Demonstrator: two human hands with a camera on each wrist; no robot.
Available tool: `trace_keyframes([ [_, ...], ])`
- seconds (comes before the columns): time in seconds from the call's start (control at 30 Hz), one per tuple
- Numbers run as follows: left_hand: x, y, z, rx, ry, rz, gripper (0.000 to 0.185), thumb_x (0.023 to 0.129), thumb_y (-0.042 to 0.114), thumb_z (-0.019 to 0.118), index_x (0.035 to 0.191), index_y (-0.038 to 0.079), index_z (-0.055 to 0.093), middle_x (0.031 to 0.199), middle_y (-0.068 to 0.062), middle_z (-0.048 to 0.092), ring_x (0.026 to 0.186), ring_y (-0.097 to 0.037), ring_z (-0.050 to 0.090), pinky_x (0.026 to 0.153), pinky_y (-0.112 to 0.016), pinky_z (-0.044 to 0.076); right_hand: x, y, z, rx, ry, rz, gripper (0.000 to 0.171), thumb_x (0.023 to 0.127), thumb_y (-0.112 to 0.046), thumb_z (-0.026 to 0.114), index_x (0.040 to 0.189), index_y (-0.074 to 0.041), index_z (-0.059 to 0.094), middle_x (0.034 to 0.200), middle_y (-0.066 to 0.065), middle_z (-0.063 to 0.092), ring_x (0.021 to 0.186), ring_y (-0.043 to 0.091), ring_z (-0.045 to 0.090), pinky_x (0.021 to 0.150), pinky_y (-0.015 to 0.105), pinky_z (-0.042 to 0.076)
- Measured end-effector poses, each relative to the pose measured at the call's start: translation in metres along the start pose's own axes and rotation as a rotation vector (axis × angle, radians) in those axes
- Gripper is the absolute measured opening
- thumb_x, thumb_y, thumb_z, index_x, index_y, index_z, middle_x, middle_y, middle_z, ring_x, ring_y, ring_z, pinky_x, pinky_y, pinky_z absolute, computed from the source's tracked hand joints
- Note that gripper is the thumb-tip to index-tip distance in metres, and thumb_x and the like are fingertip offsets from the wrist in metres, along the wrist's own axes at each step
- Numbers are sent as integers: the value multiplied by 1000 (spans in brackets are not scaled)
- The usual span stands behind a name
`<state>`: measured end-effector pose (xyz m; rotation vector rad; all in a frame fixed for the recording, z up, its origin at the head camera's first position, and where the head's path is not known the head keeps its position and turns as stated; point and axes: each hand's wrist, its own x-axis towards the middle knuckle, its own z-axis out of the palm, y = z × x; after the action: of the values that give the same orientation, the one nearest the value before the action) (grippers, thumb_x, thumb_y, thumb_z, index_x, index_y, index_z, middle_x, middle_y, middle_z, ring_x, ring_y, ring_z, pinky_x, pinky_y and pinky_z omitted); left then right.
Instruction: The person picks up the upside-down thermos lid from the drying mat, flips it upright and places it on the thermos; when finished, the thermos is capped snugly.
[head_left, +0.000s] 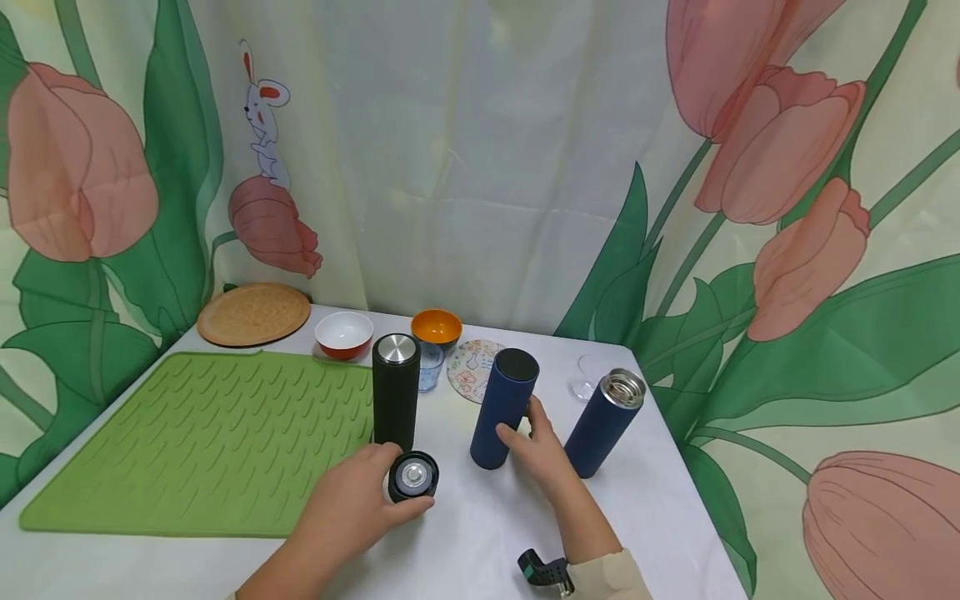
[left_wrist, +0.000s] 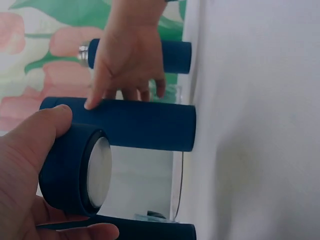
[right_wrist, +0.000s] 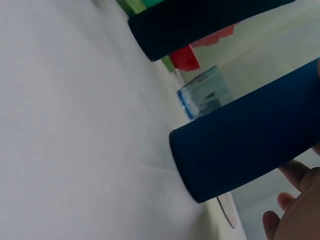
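Observation:
In my left hand (head_left: 352,492) is a round bottle lid (head_left: 414,477), gripped by its side between thumb and fingers. It looks dark blue in the left wrist view, with a pale flat disc on one face. A blue thermos bottle (head_left: 504,408) with a dark top stands upright on the table. My right hand (head_left: 543,450) has its thumb on the near side of this bottle and its fingers reaching round behind, partly hidden. To the right stands another blue thermos bottle (head_left: 606,423), lidless, its steel neck showing. A black thermos bottle (head_left: 395,392) with a silver top stands beyond my left hand.
A green mat (head_left: 225,450) covers the table's left side. Along the back are a round wooden board (head_left: 253,314), a red-and-white bowl (head_left: 344,333), an orange bowl (head_left: 437,327), a blue glass (head_left: 430,367), a patterned round mat (head_left: 467,375) and a clear glass (head_left: 585,383).

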<state>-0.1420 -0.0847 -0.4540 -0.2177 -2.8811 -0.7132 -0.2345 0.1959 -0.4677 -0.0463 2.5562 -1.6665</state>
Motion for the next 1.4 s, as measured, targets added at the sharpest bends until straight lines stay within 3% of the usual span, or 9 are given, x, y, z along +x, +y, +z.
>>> trace_keyframes([
  [0.2, 0, 3, 4, -32, 42, 29, 70, 75, 64, 89, 120, 14, 71, 124, -4, 75, 110, -23, 73, 94, -45, 61, -16, -10, -10, -7, 73, -68, 93, 100, -50, 71, 170, -24, 17, 169, 16, 37, 163, 40, 21, 129, 70, 17],
  [0.37, 2, 6, 6, -44, 47, 57, 72, 73, 65, 89, 122, 15, 72, 125, -3, 75, 111, -22, 73, 93, -44, 61, -35, -19, -16, -85, 225, -122, 87, 103, -37, 69, 170, -31, 14, 168, 7, 38, 165, 35, 12, 125, 76, 19],
  [0.53, 4, 11, 4, -71, 49, 65, 71, 73, 64, 90, 123, 17, 72, 125, -1, 75, 110, -20, 72, 90, -43, 60, -53, -25, -18, -188, 340, -247, 73, 101, -28, 70, 165, -28, 34, 166, 4, 40, 164, 33, 11, 121, 79, 22],
  [0.67, 7, 15, 1, -97, 38, 47, 73, 74, 64, 90, 128, 18, 71, 130, -1, 74, 117, -22, 71, 95, -45, 60, -64, -30, -16, -233, 272, -385, 54, 98, -23, 74, 149, -22, 58, 161, 4, 47, 164, 32, 13, 119, 79, 21],
  [0.8, 10, 20, -2, -133, 16, 46, 76, 74, 63, 90, 133, 19, 71, 132, -1, 73, 118, -22, 71, 96, -47, 60, -71, -35, -12, -245, 193, -460, 47, 93, -21, 81, 138, -21, 68, 157, 2, 52, 163, 33, 16, 118, 80, 23],
  [0.97, 13, 26, -3, -142, 9, 54, 76, 74, 63, 90, 132, 19, 71, 129, 0, 73, 113, -20, 72, 93, -45, 60, -76, -37, -9, -266, 208, -457, 50, 89, -23, 85, 137, -25, 70, 156, 0, 53, 162, 33, 19, 117, 79, 27],
  [1.1, 16, 30, -5, -143, 3, 61, 78, 75, 67, 88, 134, 20, 70, 129, 1, 73, 111, -19, 71, 92, -45, 61, -79, -37, -9, -256, 143, -431, 58, 87, -29, 87, 141, -23, 67, 158, -2, 52, 161, 33, 19, 116, 80, 30],
  [1.27, 20, 37, -11, -172, -15, 135, 78, 75, 68, 87, 135, 21, 70, 133, 2, 73, 118, -20, 71, 96, -46, 61, -82, -37, -10, -253, 21, -450, 71, 81, -38, 92, 147, -30, 63, 158, -4, 50, 158, 32, 24, 114, 78, 35],
  [1.4, 24, 40, -18, -173, -71, 236, 73, 73, 68, 89, 128, 23, 73, 127, 7, 73, 112, -15, 71, 92, -42, 61, -83, -36, -8, -252, -51, -507, 70, 78, -36, 94, 142, -39, 65, 156, -4, 51, 157, 36, 26, 113, 79, 36],
])
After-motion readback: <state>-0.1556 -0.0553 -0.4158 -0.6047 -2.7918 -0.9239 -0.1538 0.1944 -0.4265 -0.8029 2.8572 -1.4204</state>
